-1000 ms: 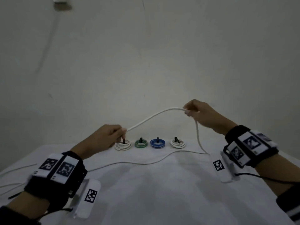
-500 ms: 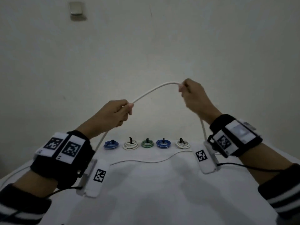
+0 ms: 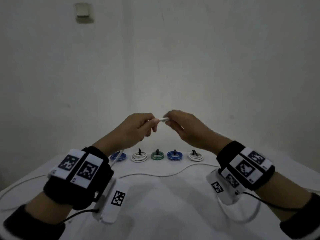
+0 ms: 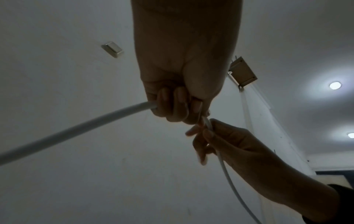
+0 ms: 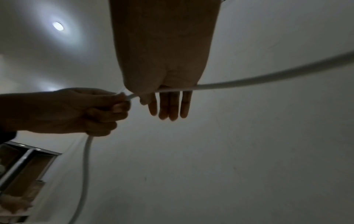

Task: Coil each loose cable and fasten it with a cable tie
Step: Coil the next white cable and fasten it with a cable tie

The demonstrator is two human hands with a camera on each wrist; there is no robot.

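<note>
Hands meet in mid-air above a white-covered table (image 3: 164, 205), seen from a head camera, each wearing a black wrist strap with square printed markers. Left hand (image 3: 136, 130) is closed in a fist around a white cable (image 3: 161, 119); the left wrist view shows its fingers (image 4: 180, 104) curled over the cord, which leaves the fist on the little-finger side and drops toward the table. Only a short length of cable shows between the two hands, which are almost touching. Right hand (image 3: 187, 129) pinches that length between thumb and forefinger, while its other fingers (image 5: 170, 106) point out straight in the right wrist view; the cord runs across the base of those fingers and off past the wrist. Below the hands, the slack of the cable lies in a long shallow wave across the cloth, from the left edge toward the right wrist. At the far edge of the table, a row of five small coiled cables sits side by side, from left to right: a blue coil (image 3: 121, 155) partly behind the left wrist, a white coil (image 3: 139, 157), a green coil (image 3: 157, 155), a second blue coil (image 3: 174, 155) and a second white coil (image 3: 195, 156). Four of them plainly carry a dark cable tie (image 3: 139, 150) standing up from the ring. A plain pale wall (image 3: 225, 66) rises behind, with a small switch plate (image 3: 82, 9) high on the left.
</note>
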